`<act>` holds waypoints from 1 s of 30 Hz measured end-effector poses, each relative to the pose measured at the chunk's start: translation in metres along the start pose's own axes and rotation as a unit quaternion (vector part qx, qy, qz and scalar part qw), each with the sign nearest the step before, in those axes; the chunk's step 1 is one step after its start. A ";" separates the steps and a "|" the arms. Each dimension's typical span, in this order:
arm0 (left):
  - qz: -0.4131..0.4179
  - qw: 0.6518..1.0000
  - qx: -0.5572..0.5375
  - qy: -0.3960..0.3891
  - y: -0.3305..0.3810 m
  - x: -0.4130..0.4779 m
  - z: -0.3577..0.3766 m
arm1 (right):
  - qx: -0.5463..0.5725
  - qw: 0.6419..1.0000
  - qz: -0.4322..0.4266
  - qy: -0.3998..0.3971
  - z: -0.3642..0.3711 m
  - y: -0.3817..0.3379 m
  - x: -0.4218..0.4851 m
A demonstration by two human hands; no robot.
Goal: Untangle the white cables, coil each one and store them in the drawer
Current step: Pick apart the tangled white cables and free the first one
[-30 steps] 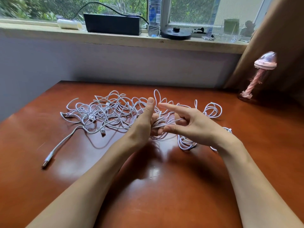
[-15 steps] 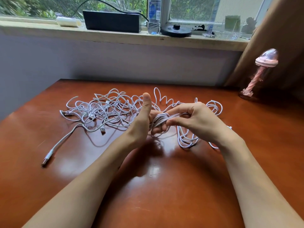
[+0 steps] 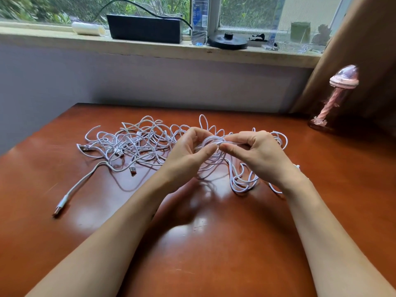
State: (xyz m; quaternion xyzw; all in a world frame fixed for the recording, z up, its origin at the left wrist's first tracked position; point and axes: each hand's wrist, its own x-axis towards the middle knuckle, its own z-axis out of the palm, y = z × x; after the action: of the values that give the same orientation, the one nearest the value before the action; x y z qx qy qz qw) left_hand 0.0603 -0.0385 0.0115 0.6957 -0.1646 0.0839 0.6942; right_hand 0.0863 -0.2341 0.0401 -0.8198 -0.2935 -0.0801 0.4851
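White cables (image 3: 137,144) lie in one loose tangle on the red-brown counter (image 3: 203,243), spread left to right across its far half. Both hands work at the right part of the heap, raised slightly off the surface.

Left hand (image 3: 184,155): fingers (image 3: 194,133) curled, thumb and forefinger pinching a small coil (image 3: 214,140) of a few turns. Right hand (image 3: 259,155): thumb and forefinger pinch the same coil from the other side, thumb tips almost meeting.

Judgement: coiling of a first cable is in hand, and most of the untangling is not yet done. No drawer in view. The next move likely calls for drawing slack from the heap without tightening it, while one hand keeps the turns together.

Coil's long axis runs roughly left-right between the hands. One plug end (image 3: 61,205) trails out on a diagonal, pointing toward the near left.
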 end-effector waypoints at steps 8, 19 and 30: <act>0.024 0.997 0.059 0.034 0.000 0.002 0.000 | -0.026 0.999 -0.027 0.027 0.005 0.000 0.000; 0.046 0.985 0.167 -0.005 -0.007 0.005 -0.005 | -0.063 0.995 -0.041 0.059 0.010 0.000 0.000; 0.105 0.972 0.208 0.005 -0.002 0.003 -0.002 | 0.055 0.995 -0.045 0.075 0.019 -0.012 0.001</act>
State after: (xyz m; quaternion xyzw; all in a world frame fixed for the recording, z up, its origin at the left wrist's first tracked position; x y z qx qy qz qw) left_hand 0.0644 -0.0373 0.0103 0.8033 -0.2125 0.1923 0.5221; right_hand 0.0779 -0.2133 0.0395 -0.7698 -0.2968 -0.1470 0.5456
